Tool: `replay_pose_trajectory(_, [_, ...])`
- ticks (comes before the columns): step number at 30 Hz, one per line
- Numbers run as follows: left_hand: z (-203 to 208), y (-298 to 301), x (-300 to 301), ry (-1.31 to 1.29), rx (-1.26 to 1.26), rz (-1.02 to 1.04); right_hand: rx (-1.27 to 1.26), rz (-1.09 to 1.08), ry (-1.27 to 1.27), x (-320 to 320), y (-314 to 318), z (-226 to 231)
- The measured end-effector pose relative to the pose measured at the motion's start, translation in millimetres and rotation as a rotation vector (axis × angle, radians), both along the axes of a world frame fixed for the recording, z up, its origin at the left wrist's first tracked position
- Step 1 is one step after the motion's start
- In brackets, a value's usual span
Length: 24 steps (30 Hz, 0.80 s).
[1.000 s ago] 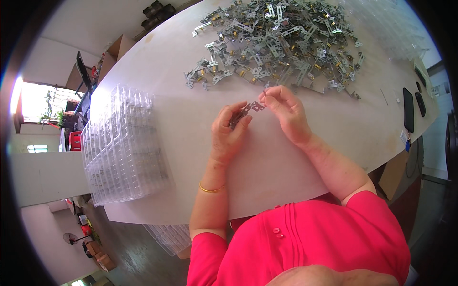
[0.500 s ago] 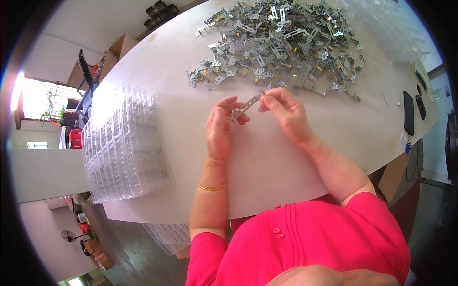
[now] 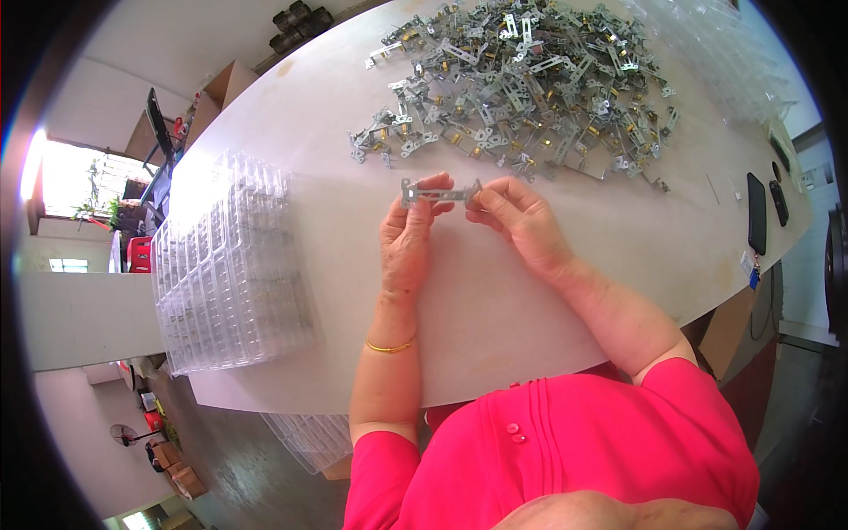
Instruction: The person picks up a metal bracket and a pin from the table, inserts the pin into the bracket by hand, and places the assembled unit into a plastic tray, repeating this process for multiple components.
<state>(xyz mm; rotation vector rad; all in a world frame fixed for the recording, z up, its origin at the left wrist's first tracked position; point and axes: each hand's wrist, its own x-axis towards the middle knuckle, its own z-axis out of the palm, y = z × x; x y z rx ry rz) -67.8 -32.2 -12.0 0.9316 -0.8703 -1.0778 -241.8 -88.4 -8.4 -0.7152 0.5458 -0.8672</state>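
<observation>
A flat metal bracket is held level above the white table, one end in each hand. My left hand pinches its left end with thumb and fingers. My right hand grips its right end. Just beyond the hands lies a large pile of similar metal brackets with brass parts, spread over the far half of the table.
A stack of clear plastic blister trays lies at the table's left edge, and more trays sit lower down below the near edge. Two dark phones rest at the right. Cardboard boxes stand beyond the far left edge.
The bracket has turned from tilted to level between the hands and been stretched out lengthwise. Both hands stay at about the same spot in front of the pile.
</observation>
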Motion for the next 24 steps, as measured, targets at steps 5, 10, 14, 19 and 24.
replay_pose_trajectory(5, [-4, 4, 5, 0.017, 0.063, 0.058, -0.407, -0.059, 0.273, -1, 3, -2])
replay_pose_trajectory(10, [3, 6, -4, -0.261, 0.18, 0.069, -0.397, -0.003, 0.332, -3, 11, 10])
replay_pose_trajectory(14, [1, 7, -8, -0.435, 0.149, 0.096, -0.453, -0.027, 0.373, -3, 13, 13])
replay_pose_trajectory(19, [0, 6, -9, -0.703, 0.069, 0.201, -0.445, -0.024, 0.374, -4, 13, 14])
replay_pose_trajectory(24, [4, 6, -9, -0.815, 0.044, 0.253, -0.468, -0.04, 0.408, -3, 12, 12])
